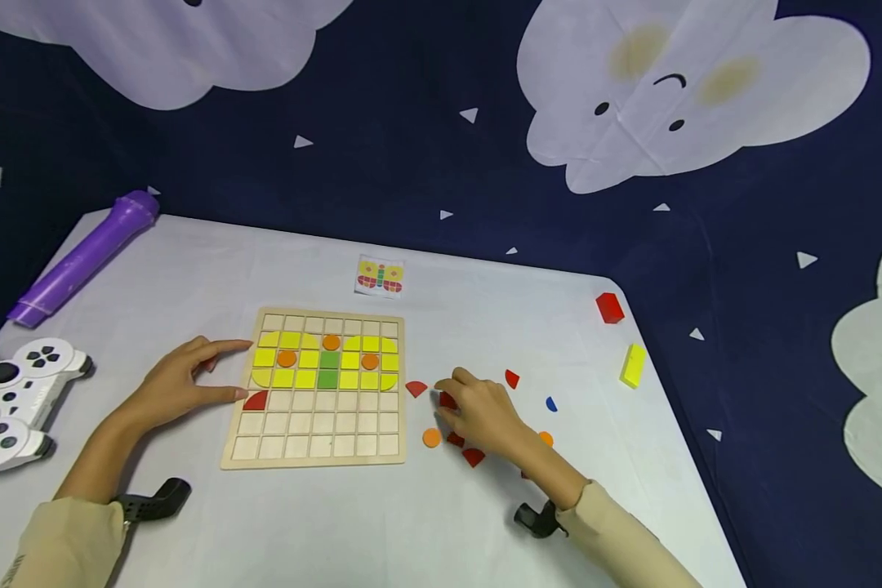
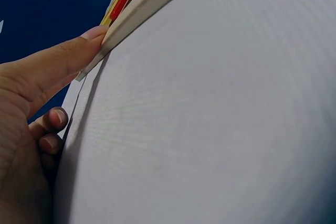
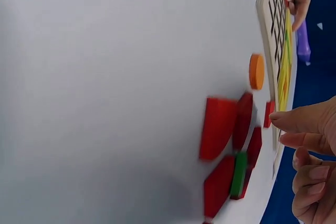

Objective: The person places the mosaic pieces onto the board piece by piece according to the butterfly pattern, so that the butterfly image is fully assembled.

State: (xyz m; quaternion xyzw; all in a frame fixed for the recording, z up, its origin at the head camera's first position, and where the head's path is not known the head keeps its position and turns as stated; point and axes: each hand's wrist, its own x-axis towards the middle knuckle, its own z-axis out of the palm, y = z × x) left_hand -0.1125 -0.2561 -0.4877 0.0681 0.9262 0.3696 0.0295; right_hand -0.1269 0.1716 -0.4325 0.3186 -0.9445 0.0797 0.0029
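My left hand (image 1: 180,384) touches the left edge of a wooden grid board (image 1: 312,466), index finger and thumb spread along it. In the left wrist view, the thumb (image 2: 79,53) presses the board's rim. Yellow, orange and green pieces fill much of the board's upper rows, and one red quarter-circle piece (image 1: 256,401) lies below them at the left. My right hand (image 1: 485,412) hovers right of the board, over loose red pieces (image 1: 474,457). Its thumb and index finger are apart, with no piece visible between them in the right wrist view. A red quarter-circle (image 1: 416,389) lies near its fingertips.
A butterfly picture card (image 1: 380,276) lies behind the board. An orange disc (image 1: 431,438) and a blue half-circle (image 1: 551,404) are on the table. At left are a white game controller (image 1: 25,400) and purple microphone-shaped object (image 1: 88,257); at right, red (image 1: 610,308) and yellow blocks (image 1: 633,365).
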